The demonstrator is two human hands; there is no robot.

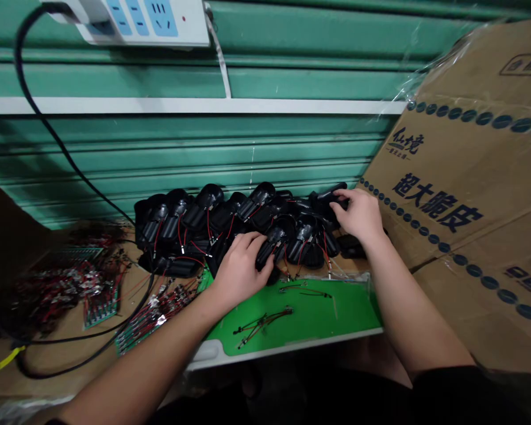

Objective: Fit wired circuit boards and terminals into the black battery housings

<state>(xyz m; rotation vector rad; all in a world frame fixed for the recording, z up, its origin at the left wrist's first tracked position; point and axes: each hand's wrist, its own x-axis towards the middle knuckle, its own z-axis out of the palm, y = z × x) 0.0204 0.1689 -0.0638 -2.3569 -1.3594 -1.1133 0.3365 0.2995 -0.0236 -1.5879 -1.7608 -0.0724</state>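
A pile of black plastic housings point(206, 206) with red and black wires lies along the back of the work surface. My left hand point(243, 265) is at the front of the pile, thumb and fingers around one black housing point(275, 241). At the pile's right end, my right hand point(358, 213) has its thumb and fingers apart beside another black housing point(330, 193); its fingertips are at that part's edge. Below the hands is a green board point(310, 316) with a pale rim. A few thin wired parts point(265, 321) lie on it.
Bundles of red-wired circuit strips point(159, 313) lie at the left, crossed by a black cable point(66, 147). A white power strip point(146, 23) hangs on the green slatted wall point(292, 141). A large cardboard box point(469, 189) stands at the right.
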